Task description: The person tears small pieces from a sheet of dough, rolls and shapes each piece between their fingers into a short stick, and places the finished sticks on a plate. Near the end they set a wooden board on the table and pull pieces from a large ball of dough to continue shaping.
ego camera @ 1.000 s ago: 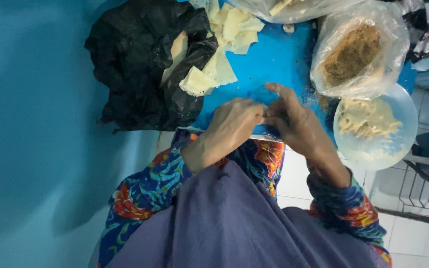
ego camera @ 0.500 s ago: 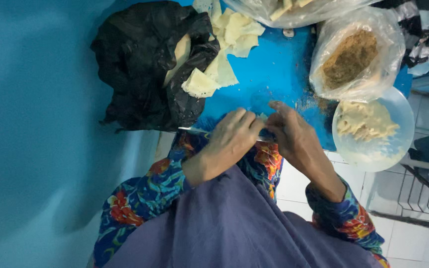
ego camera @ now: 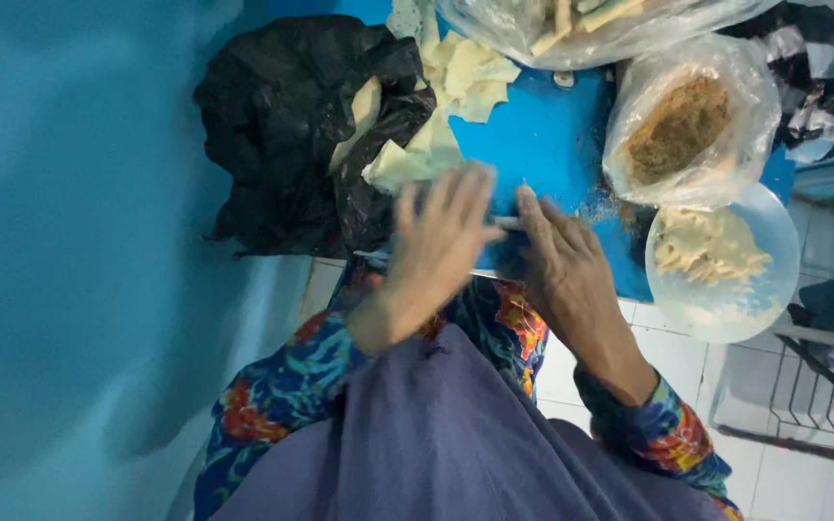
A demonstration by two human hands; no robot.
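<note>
My left hand [ego camera: 441, 241] lies flat on the blue table [ego camera: 542, 145] with its fingers spread, blurred by motion, just below a heap of pale dough wrappers [ego camera: 436, 116]. My right hand [ego camera: 562, 265] is beside it, fingers curled. A small pale rolled piece [ego camera: 509, 223] shows between the two hands, at my right fingertips and touching my left fingers. What lies under my left palm is hidden.
A crumpled black plastic bag [ego camera: 291, 135] lies at the left of the table. A clear bag of brown crumbs [ego camera: 682, 125] and a clear bag of pale sticks [ego camera: 581, 24] are at the back right. A white plate [ego camera: 726, 280] of pale filling overhangs the table edge.
My hands were pinched together at the table's near edge. Now my left hand has spread its fingers and slid farther onto the table, toward the wrappers.
</note>
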